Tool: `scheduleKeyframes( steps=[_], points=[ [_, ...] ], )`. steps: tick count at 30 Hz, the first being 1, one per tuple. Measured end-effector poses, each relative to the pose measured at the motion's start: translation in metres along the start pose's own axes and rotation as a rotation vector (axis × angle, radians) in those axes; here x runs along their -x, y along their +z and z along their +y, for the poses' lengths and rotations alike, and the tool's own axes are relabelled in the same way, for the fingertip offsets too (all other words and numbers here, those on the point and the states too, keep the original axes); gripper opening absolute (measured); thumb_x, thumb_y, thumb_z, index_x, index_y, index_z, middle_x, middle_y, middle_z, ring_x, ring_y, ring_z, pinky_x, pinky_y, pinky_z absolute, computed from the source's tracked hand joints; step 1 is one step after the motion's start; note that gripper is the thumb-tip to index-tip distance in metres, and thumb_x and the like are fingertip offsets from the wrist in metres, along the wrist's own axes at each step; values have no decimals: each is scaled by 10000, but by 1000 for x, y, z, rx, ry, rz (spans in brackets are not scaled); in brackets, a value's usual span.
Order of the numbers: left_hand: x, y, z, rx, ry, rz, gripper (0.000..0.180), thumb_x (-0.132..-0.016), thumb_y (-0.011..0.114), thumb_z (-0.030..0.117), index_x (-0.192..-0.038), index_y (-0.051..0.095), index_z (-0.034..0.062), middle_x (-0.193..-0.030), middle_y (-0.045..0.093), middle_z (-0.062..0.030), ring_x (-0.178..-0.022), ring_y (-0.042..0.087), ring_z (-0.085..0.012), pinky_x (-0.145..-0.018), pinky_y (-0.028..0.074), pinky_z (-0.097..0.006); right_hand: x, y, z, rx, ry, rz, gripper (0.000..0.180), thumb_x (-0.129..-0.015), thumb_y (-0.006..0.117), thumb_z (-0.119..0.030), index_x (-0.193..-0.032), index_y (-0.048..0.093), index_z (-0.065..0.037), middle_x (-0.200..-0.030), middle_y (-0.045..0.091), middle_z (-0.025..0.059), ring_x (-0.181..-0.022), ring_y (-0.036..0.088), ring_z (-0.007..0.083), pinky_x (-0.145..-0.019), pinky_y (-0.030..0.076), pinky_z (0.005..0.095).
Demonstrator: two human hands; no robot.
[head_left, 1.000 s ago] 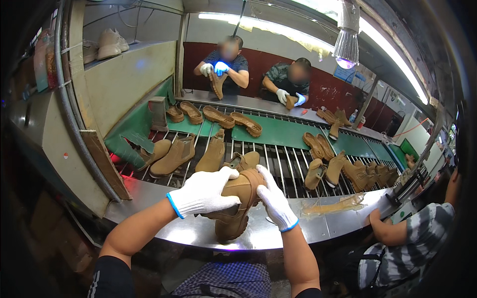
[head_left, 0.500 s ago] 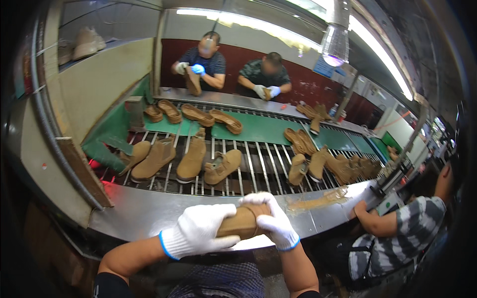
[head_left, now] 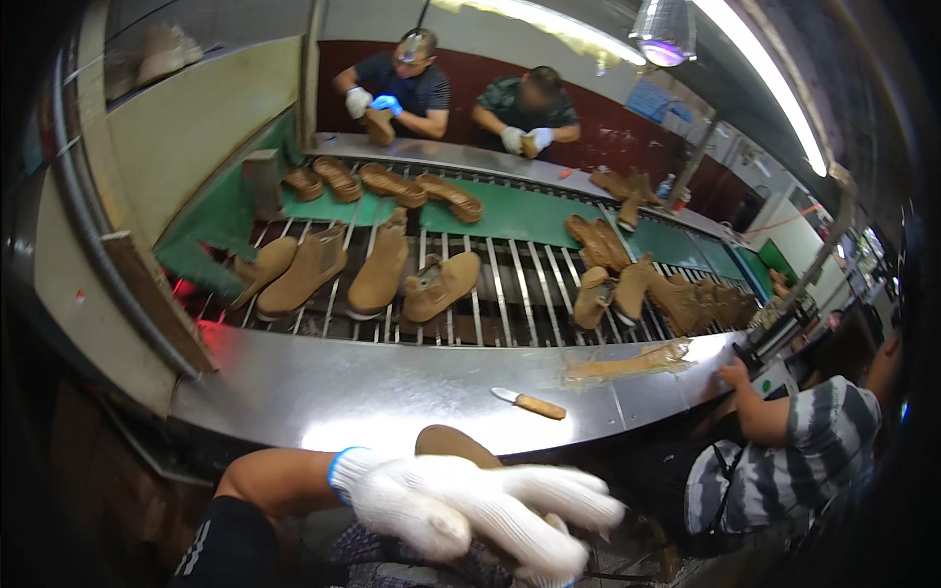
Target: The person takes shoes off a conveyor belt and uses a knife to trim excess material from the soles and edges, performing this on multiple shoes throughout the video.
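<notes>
My left hand (head_left: 441,495), in a white knitted glove with a blue cuff edge, reaches across the lower middle with its fingers stretched out. Behind it, the rounded end of a tan shoe (head_left: 457,444) sticks up; the glove covers the rest, and any contact between them is hidden. Of my right hand, only a little white glove and a bit of blue cuff (head_left: 561,584) show at the lower edge; its fingers are hidden or smeared. A small knife (head_left: 529,403) with a wooden handle lies on the metal ledge (head_left: 392,382) beyond my hands.
Tan shoes (head_left: 377,269) and boots stand on a roller conveyor (head_left: 510,294) past the ledge. Brown soles (head_left: 392,183) lie on a green strip. Two gloved people (head_left: 412,93) handle shoes across the line. Another person (head_left: 784,441) sits close on my right.
The shoe has come down off the ledge toward me, uncovering the knife. My left hand now stretches over it, and my right hand has dropped mostly out of sight.
</notes>
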State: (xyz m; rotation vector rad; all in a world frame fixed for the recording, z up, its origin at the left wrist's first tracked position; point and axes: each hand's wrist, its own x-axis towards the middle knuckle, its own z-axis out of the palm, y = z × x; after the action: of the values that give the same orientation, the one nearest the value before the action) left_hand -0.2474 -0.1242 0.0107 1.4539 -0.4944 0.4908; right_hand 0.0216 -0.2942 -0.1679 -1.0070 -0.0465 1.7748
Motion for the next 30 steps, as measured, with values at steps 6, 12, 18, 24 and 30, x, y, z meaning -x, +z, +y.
scheduleKeyframes(
  steps=[6, 12, 18, 24, 30],
  points=[
    [-15, 30, 4, 110, 100, -34, 634, -1085, 587, 488, -1476, 617, -10, -1589, 493, -270, -1462, 502, -426, -1229, 365, -546, -71, 40, -58, -26, -111, -216, 705, -1112, 404, -587, -1590, 470, -72, -1562, 559, 168, -1387, 588, 347, -1155, 498, 525],
    [-37, -1, -9, 125, 41, -7, 656, -1093, 549, 517, -1464, 619, -19, -1526, 563, -252, -1423, 544, -393, -1217, 392, -524, -226, 122, -200, 335, -593, -313, 703, -1099, 533, -577, -1607, 479, -93, -1582, 548, 165, -1442, 534, 341, -1160, 462, 559],
    [-78, -151, -59, -216, -398, 429, 682, -1101, 511, 546, -1452, 621, -28, -1462, 634, -235, -1384, 586, -360, -1206, 418, -502, -312, 101, -328, 1273, -1215, 227, 580, -1029, 682, -296, -1535, 534, -52, -1487, 617, 226, -1323, 660, 370, -1124, 516, 444],
    [-162, -411, -178, -668, -946, 866, 571, -1055, 612, 404, -1454, 602, -4, -1312, 716, -154, -1204, 694, -252, -1087, 540, -430, -377, 41, -493, 1546, -1348, 793, 495, -992, 670, -283, -1444, 552, -120, -1321, 644, 247, -1190, 654, 467, -1008, 541, 559],
    [-237, -586, -307, -1460, -941, 431, 561, -978, 685, 394, -1413, 634, 42, -1365, 685, -229, -1220, 683, -420, -1041, 557, -464, -465, 21, -599, 2139, -1497, 822, 488, -823, 760, -184, -1280, 623, -78, -1187, 670, 153, -1168, 622, 345, -1086, 460, 494]
  ],
)
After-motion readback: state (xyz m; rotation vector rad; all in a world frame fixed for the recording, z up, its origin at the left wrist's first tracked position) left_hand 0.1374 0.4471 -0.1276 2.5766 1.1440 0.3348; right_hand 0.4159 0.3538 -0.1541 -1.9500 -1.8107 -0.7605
